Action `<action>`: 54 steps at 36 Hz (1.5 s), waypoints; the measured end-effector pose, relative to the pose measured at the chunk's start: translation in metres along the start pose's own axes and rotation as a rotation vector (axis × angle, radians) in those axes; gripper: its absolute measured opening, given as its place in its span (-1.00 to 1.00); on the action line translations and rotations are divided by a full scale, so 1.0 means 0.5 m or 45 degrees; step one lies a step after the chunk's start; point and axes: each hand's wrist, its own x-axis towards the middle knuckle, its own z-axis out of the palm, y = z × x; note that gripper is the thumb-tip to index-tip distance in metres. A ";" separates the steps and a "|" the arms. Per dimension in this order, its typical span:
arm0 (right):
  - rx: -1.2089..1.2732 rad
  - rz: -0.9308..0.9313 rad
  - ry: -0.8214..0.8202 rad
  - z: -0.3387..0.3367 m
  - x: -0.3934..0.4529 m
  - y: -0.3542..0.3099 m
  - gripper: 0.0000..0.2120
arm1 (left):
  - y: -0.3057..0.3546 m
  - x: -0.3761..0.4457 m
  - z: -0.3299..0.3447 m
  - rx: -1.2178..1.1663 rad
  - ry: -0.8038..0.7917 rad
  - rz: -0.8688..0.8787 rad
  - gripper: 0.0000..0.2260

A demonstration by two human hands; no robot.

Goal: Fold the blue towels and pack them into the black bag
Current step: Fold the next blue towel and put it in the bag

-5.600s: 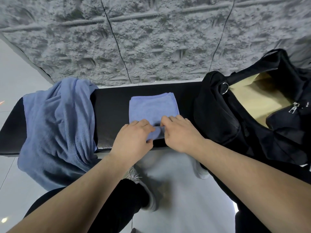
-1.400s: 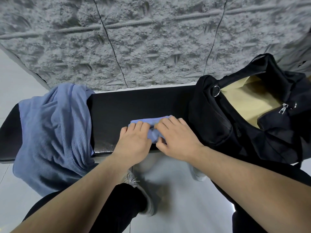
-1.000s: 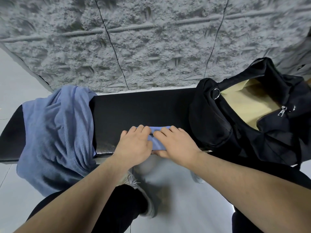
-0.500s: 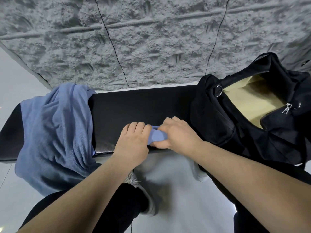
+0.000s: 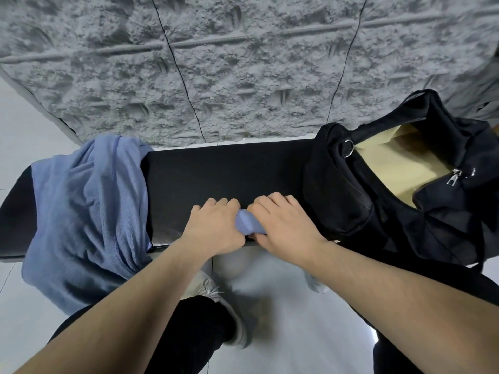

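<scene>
A: Item one, the small rolled bundle of blue terry towel [image 5: 249, 225]. Where does it sit?

B: On the near edge of the long black padded counter [image 5: 221, 174], caught between two grips. The left hand [image 5: 213, 228] closes its fingers over the left end; the right hand [image 5: 283, 225] closes over the right end. Both grips are narrow and holding cloth. Only a short middle section of the bundle shows between them.

A: Long axis?

B: Side to side, running from one grip to the other, along the counter edge. Judged, since most of it is covered.

A: Item two, the destination.

B: The soft black fabric bag with a tan lining [image 5: 378, 190], mouth open, directly right of the right grip and slightly farther back. Its near side wall stands just beside the right knuckles; whether they touch cannot be told.

A: So which hand carries?

B: The right is plainly nearer. In my judgement the coming move is a lift and a sideways travel to the right, over the bag's wall and into the lined opening, end first along the bundle's own axis.

A: Risk entry?

B: The roll may loosen once the left grip lets go.

A: Item three, remaining stock.

B: A large loose blue towel heap [image 5: 86, 211], draped over the counter well to the left of the left grip, unfolded.
</scene>
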 end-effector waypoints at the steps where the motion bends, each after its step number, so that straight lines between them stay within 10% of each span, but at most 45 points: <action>1: 0.017 0.003 -0.025 -0.001 0.001 0.001 -0.73 | -0.001 -0.004 0.002 0.005 0.029 0.013 -0.78; 8: 0.121 0.039 -0.165 -0.011 0.016 0.015 -0.66 | -0.021 -0.023 0.039 0.133 0.399 0.154 -0.48; 30: 0.976 0.396 -0.489 -0.098 -0.004 0.023 -0.59 | 0.000 -0.033 -0.014 0.185 0.664 0.395 -0.72; 37: 1.553 0.591 -0.682 -0.175 -0.034 0.033 -0.21 | 0.028 -0.063 -0.048 0.122 0.930 0.651 -0.65; 54: 2.056 0.739 -0.762 -0.367 -0.134 0.085 -0.57 | 0.217 -0.087 -0.178 -0.008 1.096 1.000 -0.52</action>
